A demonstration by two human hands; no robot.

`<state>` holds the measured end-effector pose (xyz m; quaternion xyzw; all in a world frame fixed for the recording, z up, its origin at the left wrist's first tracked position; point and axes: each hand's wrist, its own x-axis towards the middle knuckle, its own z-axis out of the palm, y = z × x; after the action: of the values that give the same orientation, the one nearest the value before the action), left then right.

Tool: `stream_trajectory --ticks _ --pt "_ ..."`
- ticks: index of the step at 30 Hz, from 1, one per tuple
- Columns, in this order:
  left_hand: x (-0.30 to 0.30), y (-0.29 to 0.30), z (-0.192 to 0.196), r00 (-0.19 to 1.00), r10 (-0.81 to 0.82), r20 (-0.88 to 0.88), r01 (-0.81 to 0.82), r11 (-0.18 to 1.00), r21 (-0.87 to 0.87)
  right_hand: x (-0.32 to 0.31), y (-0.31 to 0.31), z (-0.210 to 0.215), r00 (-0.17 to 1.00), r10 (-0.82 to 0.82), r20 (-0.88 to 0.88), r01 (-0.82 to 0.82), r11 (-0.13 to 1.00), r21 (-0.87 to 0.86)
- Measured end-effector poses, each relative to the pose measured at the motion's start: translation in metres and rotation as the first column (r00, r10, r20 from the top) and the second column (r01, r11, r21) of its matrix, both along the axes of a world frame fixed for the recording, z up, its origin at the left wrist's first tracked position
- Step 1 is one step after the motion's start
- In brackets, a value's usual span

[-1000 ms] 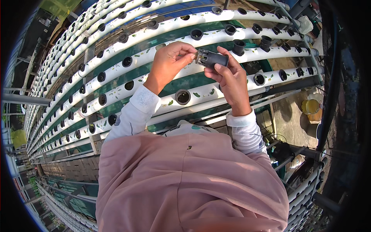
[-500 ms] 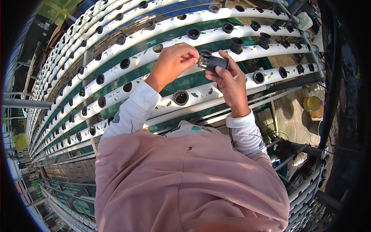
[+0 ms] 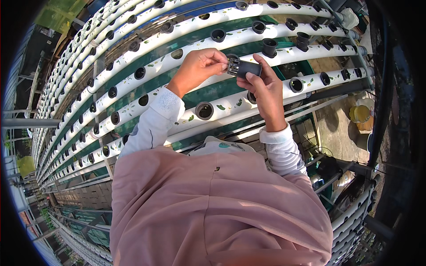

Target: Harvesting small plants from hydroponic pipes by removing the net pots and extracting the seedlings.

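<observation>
My right hand (image 3: pixel 267 88) grips a small black net pot (image 3: pixel 247 69), thumb and fingers around its solid rim end. The pot lies on its side in the air, its slotted end turned to the left. At that slotted end, my left hand (image 3: pixel 202 66) is closed in a pinch; what sits between the fingertips, if anything, is too small to make out. Below the hands runs a white pipe (image 3: pixel 177 128) with round holes. A black cup (image 3: pixel 205 111) sits in one of its holes, under and left of the net pot.
Several more white pipes with black cups stretch across the rack. Two taller black pots, one (image 3: pixel 269 47) beside another (image 3: pixel 302 41), stand up from a pipe at right. Leaf scraps lie on the pipes. Yellow containers (image 3: pixel 360 114) are at far right, and a grey bar (image 3: pixel 31 123) juts in at left.
The net pot has tipped slightly toward level in my right hand. My left hand stays pinched at its slotted end. The view has shifted a little.
</observation>
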<state>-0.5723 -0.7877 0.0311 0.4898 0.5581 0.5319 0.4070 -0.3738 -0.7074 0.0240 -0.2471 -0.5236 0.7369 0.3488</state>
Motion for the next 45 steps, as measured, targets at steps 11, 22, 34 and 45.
stream_trajectory --ticks 11,22,34,45 --pt "-0.004 0.001 -0.007 0.997 0.027 0.066 -0.022 0.997 -0.075 0.004 0.001 -0.01 0.995 0.051 0.09 -0.072 0.965 0.253" --pt "0.013 -0.005 -0.001 0.995 0.087 0.044 -0.093 0.984 0.154 0.002 0.007 -0.003 0.971 0.021 -0.238 -0.078 0.969 -0.235" --pt "0.015 -0.01 0.011 0.946 0.208 -0.25 -0.193 0.978 0.085 0.002 -0.005 -0.003 0.982 0.051 -0.182 -0.098 0.961 -0.257" --pt "0.021 -0.017 0.007 0.949 0.184 -0.255 -0.139 0.973 0.186 0.007 -0.006 -0.002 0.987 0.059 -0.151 -0.097 0.961 -0.257"
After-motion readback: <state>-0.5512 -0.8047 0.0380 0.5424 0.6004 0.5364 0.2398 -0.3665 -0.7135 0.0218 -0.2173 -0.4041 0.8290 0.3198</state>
